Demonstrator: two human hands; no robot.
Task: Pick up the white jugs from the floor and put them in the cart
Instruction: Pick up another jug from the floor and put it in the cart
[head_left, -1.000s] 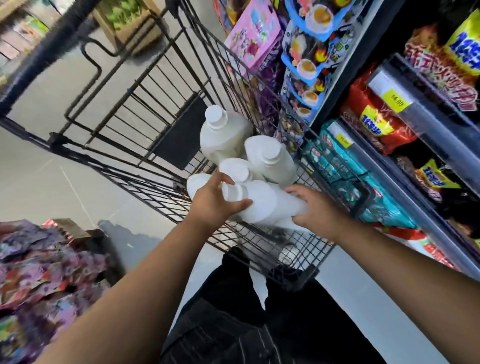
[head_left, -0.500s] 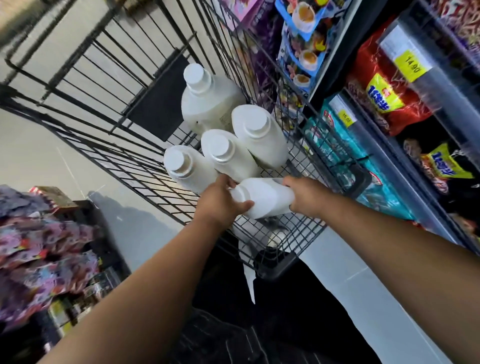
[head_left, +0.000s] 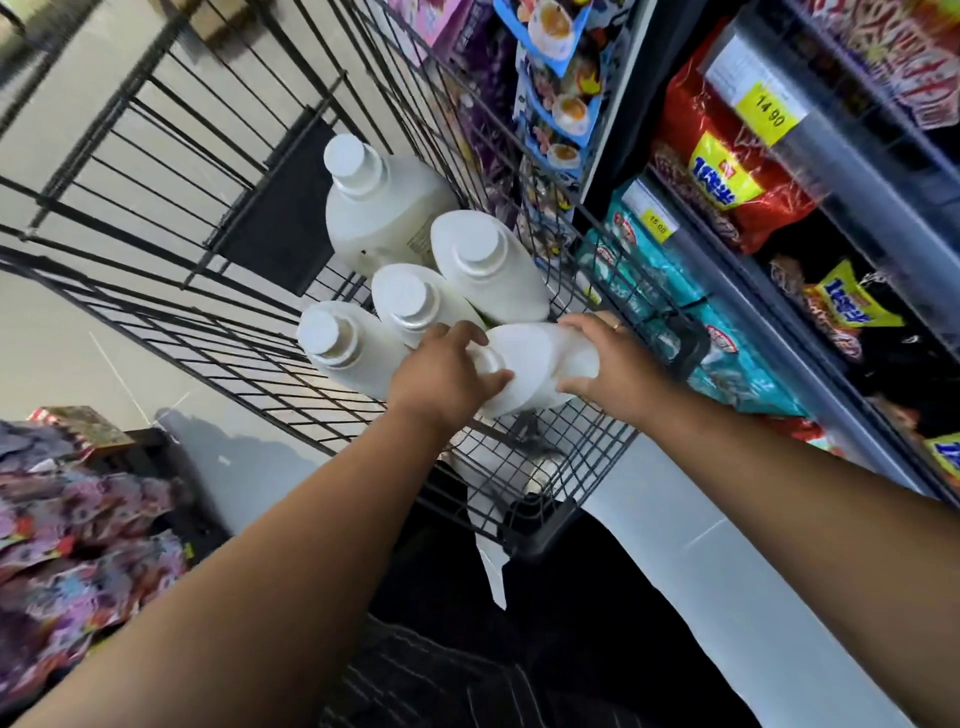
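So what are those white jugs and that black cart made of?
The white round-capped jugs: probably plastic, matte and opaque, with smooth moulded shoulders and a dull sheen. The black wire-grid cart: likely coated metal, thin stiff rods crossing in a mesh.

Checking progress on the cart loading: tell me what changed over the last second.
The held jug, lying sideways between the left hand and right hand, came down toward the near corner of the cart, beside the four standing jugs. Both hands still grip it. The four standing jugs stayed put.
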